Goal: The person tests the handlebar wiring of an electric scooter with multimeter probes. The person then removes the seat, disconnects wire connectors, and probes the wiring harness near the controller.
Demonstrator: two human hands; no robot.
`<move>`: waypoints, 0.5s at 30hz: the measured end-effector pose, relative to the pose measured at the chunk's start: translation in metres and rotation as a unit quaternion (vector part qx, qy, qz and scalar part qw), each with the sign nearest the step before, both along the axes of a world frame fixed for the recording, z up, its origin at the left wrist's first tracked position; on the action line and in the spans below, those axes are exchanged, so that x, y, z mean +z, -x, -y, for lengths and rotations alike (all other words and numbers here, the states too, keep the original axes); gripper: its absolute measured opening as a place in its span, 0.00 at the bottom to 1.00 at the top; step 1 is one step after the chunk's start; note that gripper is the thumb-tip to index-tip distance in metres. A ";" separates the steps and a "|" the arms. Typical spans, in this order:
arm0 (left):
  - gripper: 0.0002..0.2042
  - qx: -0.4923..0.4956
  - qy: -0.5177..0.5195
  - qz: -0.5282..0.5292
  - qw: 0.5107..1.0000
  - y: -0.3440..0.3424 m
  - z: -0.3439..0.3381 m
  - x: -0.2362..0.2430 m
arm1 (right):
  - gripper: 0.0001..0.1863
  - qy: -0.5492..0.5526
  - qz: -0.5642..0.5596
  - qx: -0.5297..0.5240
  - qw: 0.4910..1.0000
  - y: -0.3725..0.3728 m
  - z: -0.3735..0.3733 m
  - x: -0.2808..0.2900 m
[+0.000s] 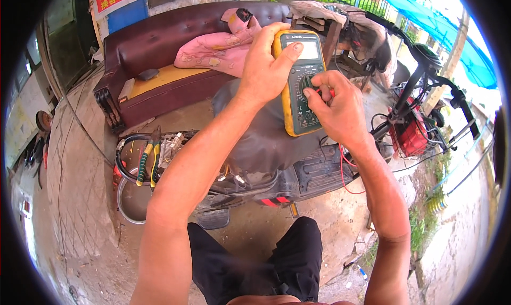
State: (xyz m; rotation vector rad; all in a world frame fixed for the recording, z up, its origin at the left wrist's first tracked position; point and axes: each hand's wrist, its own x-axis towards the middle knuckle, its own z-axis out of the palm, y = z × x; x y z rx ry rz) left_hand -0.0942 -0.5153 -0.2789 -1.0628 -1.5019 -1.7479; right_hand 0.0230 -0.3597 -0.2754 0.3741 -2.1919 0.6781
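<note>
My left hand [266,65] grips a multimeter [294,105] with a yellow rim and a dark face. Its thumb lies across the edge of the grey display, and the meter is held up above the scooter seat [255,140]. At the round dial, my right hand [340,108] has its thumb and fingers closed on test leads. A red bit of one shows between the fingers; the rest of that grip is hidden. A red lead wire [345,185] loops down beneath my right wrist.
The electric scooter [324,169] stands crosswise before me, its handlebar [426,55] at the right. Green-and-yellow-handled pliers [142,164] rest on its rear end. Behind is a maroon sofa [154,36] with a pink quilted cloth [213,52]. A red box [410,129] sits near the front.
</note>
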 end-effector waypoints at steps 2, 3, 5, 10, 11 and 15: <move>0.22 0.005 0.000 -0.004 1.000 0.002 0.001 -0.001 | 0.11 -0.025 -0.010 0.015 1.000 0.002 -0.003 0.004; 0.22 0.010 0.001 -0.007 1.000 0.003 0.002 -0.001 | 0.11 -0.060 -0.020 0.032 0.997 0.003 -0.005 0.006; 0.22 0.023 0.011 -0.021 0.999 0.006 0.003 -0.002 | 0.11 -0.095 -0.030 0.048 0.994 0.006 -0.009 0.010; 0.22 0.043 0.028 -0.026 0.998 0.008 0.003 -0.002 | 0.10 -0.143 -0.034 0.087 0.985 0.014 -0.015 0.016; 0.22 0.043 0.026 -0.026 0.998 0.008 0.003 -0.002 | 0.10 -0.143 -0.034 0.087 0.985 0.014 -0.015 0.017; 0.22 0.051 0.029 -0.018 0.998 0.004 0.003 -0.001 | 0.10 -0.145 -0.029 0.085 0.985 0.013 -0.016 0.017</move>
